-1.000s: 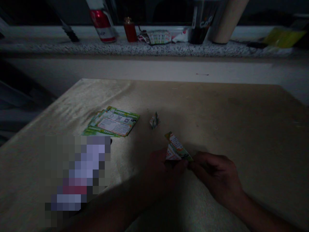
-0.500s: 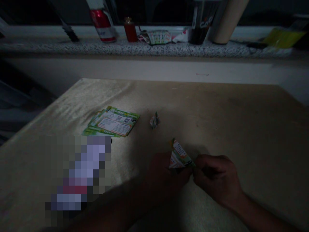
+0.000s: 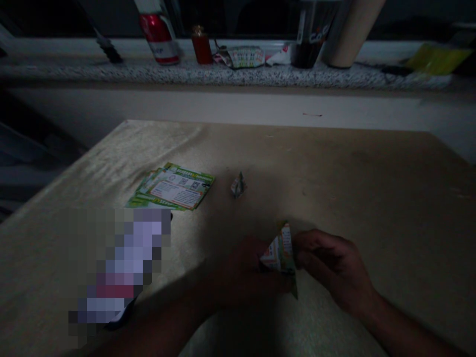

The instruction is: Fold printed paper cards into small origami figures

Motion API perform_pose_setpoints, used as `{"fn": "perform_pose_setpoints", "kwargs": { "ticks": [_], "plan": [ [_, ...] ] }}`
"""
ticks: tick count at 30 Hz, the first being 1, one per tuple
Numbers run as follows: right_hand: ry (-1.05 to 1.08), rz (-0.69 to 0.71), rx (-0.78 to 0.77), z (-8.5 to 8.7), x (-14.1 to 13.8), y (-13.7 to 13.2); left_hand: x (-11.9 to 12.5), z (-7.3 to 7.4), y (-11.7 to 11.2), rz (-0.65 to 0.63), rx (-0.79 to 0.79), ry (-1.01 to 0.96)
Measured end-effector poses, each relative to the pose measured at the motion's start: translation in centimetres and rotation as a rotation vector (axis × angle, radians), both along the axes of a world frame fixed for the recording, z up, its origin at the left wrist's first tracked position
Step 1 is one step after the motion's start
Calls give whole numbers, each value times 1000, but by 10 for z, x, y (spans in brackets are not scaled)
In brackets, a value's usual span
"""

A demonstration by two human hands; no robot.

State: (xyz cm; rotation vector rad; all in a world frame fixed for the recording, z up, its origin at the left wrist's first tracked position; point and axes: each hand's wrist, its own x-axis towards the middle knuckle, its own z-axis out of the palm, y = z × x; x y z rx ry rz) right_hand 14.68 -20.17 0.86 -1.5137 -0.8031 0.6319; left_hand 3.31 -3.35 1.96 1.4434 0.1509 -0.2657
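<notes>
Both hands meet over the near middle of a tan table (image 3: 353, 163) in dim light. My left hand (image 3: 243, 275) and my right hand (image 3: 332, 265) pinch a partly folded printed paper slip (image 3: 281, 250), green, white and orange, which stands up as a pointed triangle between the fingers. A small finished folded paper piece (image 3: 238, 185) stands on the table farther back. A fanned stack of flat green printed slips (image 3: 173, 187) lies to the left of it.
A blurred-out flat object (image 3: 119, 267) lies at the table's near left. Behind the table runs a speckled stone ledge (image 3: 223, 74) holding a red can (image 3: 159, 34), a small red bottle (image 3: 201, 45), wrappers, a dark cup (image 3: 310, 37) and a pale cylinder (image 3: 347, 32).
The slip has been turned and folded from a slanted strip into an upright triangle. Both hands have shifted slightly right and nearer to me. Everything else on the table is unmoved.
</notes>
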Motion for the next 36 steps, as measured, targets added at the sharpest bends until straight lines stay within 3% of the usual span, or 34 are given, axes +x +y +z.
{"fn": "perform_pose_setpoints", "kwargs": {
  "ticks": [3, 5, 11, 23, 26, 28, 32, 36],
  "plan": [
    [222, -28, 1, -4, 0, 1, -1, 4, 3, -124, 149, -35],
    [293, -60, -14, -6, 0, 2, 0, 5, 2, -136, 202, -53],
    [361, -70, 31, -5, -1, 2, 5, 1, -4, 229, 166, -66],
    [229, 1, -1, 0, 2, -1, 0, -6, -4, 217, 86, 34],
    [250, 85, 22, 2, 8, -3, 1, 2, 1, 168, 105, 51],
    [392, 205, 35, 1, 12, -5, 2, 9, 4, 122, 176, 18],
    [613, 340, -75, -2, 18, -5, 1, 15, 10, -11, 353, -180],
    [522, 444, -196, 1, 18, -3, 0, 15, 13, -156, 528, -372]
  ]
}}
